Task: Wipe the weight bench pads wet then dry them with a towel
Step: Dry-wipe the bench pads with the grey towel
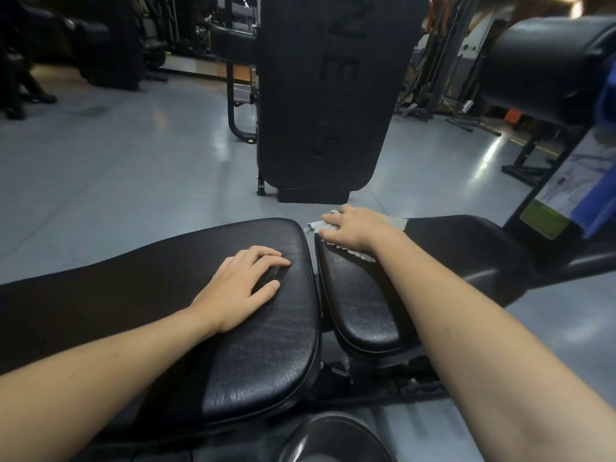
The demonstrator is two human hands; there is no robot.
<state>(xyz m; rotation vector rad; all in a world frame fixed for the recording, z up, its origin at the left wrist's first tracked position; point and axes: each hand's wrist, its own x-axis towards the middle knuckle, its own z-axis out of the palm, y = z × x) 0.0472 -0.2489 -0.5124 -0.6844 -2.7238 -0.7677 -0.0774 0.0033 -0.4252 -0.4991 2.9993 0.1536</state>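
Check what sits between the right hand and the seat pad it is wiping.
In the head view, a grey cloth lies under the right hand, pressed flat against the seat pad.

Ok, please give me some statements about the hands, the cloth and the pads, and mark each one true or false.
1. The right hand presses a cloth on the small pad. True.
2. The left hand holds a spray bottle. False: it lies flat on the long pad and holds nothing.
3. The two pads touch each other. False: a gap shows between them.
4. The cloth is light grey. True.
5. The cloth lies under the left hand. False: it is under the right hand.
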